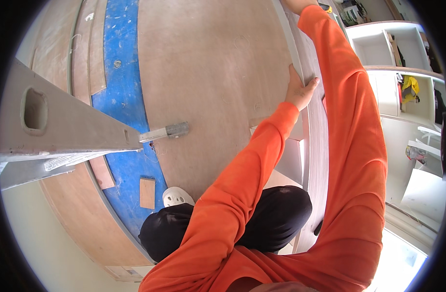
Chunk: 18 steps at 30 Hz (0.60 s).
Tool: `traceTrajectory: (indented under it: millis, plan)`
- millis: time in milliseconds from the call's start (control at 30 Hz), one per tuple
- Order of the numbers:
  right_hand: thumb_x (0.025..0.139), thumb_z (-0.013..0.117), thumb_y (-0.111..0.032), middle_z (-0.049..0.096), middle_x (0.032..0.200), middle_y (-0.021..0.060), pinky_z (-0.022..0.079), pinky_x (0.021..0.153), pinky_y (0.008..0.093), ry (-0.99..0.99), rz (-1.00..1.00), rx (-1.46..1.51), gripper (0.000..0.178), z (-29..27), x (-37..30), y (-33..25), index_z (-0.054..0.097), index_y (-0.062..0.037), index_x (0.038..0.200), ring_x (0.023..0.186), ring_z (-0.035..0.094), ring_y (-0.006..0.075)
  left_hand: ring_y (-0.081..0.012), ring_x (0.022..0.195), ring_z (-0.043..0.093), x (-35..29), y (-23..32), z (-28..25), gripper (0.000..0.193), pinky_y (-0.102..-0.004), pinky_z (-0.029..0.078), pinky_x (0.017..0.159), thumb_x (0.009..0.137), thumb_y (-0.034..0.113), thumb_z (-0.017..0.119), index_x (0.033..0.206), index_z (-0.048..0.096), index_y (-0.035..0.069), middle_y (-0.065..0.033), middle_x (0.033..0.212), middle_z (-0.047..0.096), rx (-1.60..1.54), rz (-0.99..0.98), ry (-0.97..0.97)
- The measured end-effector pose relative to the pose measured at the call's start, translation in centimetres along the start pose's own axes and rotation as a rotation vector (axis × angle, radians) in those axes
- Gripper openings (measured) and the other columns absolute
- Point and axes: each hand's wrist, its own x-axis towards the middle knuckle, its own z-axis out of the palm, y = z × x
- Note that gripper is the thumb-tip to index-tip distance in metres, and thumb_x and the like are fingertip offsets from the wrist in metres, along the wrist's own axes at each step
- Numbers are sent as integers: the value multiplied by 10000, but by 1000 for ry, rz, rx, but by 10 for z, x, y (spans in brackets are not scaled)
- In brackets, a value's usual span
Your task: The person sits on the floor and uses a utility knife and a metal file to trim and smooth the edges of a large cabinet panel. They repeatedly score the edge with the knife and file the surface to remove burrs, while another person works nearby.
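Observation:
My left hand (302, 91) is at the edge of a long, pale wood-grain board (316, 146), its visible finger and thumb on either side of the rim. Its other fingers are hidden. Farther off, my right hand (299, 5) reaches the upper border of the picture near the board's far end. The frame cuts off its fingers, so what it touches cannot be made out. Close to the right wrist lies a small yellow-and-black tool (325, 8), only partly visible. Both arms wear orange sleeves.
Left, a grey metal frame (62, 107) with an oval hole stands over blue floor covering (120, 97). Brownish sheets (203, 58) cover the floor; a small wood block (147, 193) lies near my white clog (177, 196). Right are white open shelves (379, 48) with a yellow item (409, 89).

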Motion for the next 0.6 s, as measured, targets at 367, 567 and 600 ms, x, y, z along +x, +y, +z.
traceTrajectory:
  millis: [367, 567, 600]
  plan:
    - [876, 564, -137, 718, 1039, 105, 549, 826, 453, -6, -54, -84, 194, 4, -1, 4, 717, -134, 995, 978, 690, 330, -347, 1163, 600, 7, -13, -5, 684, -433, 471, 1003, 914, 147, 679, 1426, 244, 21, -228, 1309, 558, 31, 50, -44]
    - [893, 564, -171, 733, 994, 126, 555, 785, 465, 8, -110, -96, 202, 0, -17, -1, 727, -150, 1010, 915, 705, 339, -273, 1001, 611, 6, -12, -23, 493, -400, 493, 881, 929, 339, 544, 1311, 476, 34, -123, 1178, 592, -60, -13, -55]
    - [891, 566, -171, 732, 990, 124, 555, 782, 463, -17, -77, -103, 199, -1, -20, -2, 727, -150, 1007, 912, 704, 337, -237, 961, 595, 6, -12, -27, 512, -388, 481, 848, 921, 397, 511, 1293, 508, 46, -95, 1116, 593, -181, -123, -53]
